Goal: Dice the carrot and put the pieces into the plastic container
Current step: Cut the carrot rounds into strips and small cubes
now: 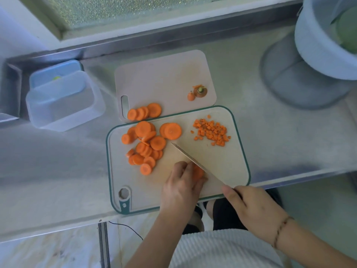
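Steel counter point(58, 171), pink board point(164, 78), grey basin point(316, 47)

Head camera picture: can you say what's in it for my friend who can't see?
A left hand holds carrot slices on a green-rimmed cutting board while the right hand cuts them with a knife. More slices and a pile of diced carrot lie nearby; the plastic container looks empty.

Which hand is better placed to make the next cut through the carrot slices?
The right hand: it grips the knife, blade against the slices that the left hand steadies.
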`<state>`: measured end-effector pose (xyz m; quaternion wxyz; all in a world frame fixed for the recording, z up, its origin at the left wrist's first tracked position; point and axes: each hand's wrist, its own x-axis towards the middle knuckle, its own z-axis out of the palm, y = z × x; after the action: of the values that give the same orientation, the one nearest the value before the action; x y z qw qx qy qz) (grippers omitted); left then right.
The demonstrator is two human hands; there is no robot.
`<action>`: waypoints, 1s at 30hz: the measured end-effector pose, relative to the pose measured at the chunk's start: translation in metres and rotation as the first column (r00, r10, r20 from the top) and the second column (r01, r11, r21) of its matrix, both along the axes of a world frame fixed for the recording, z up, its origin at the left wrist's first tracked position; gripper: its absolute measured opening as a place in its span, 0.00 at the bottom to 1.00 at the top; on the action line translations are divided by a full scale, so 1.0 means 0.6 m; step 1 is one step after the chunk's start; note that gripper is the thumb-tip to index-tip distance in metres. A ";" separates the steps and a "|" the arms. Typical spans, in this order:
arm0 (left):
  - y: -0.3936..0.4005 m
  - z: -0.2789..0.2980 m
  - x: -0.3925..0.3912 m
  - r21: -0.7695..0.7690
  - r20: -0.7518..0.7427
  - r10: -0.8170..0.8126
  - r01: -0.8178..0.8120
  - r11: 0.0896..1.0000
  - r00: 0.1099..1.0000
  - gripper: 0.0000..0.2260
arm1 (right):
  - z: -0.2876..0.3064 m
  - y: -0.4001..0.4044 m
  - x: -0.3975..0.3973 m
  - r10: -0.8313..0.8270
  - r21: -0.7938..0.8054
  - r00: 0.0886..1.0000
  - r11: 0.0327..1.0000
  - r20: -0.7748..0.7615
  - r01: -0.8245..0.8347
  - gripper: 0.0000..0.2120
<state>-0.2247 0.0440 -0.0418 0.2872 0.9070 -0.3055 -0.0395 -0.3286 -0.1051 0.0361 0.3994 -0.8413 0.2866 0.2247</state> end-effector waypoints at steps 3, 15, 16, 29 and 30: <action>0.013 0.002 0.005 -0.019 0.019 -0.003 0.003 1.000 1.000 0.23 | 0.005 -0.022 0.003 -0.035 0.002 0.999 0.999 0.025 0.035 0.30; 0.022 -0.029 0.014 -0.242 0.212 -0.224 0.273 0.931 0.951 0.06 | 0.006 -0.035 -0.042 0.110 -0.069 0.993 0.992 0.041 -0.107 0.36; 0.020 -0.029 0.014 -0.256 0.206 -0.218 0.268 0.929 0.954 0.06 | 0.005 -0.035 -0.045 0.113 -0.068 0.993 0.992 0.033 -0.110 0.37; 0.022 -0.033 0.016 -0.258 0.195 -0.214 0.260 0.931 0.957 0.05 | -0.016 -0.030 0.034 0.104 0.013 0.994 0.995 -0.019 -0.103 0.30; 0.024 -0.034 0.015 -0.250 0.204 -0.209 0.257 0.933 0.956 0.05 | -0.012 -0.032 0.036 0.095 0.016 0.995 0.995 -0.008 -0.095 0.29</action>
<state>-0.2155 0.0586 -0.0622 0.3755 0.8156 -0.4376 0.0487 -0.3070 -0.1245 0.0290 0.3936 -0.8498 0.2464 0.2495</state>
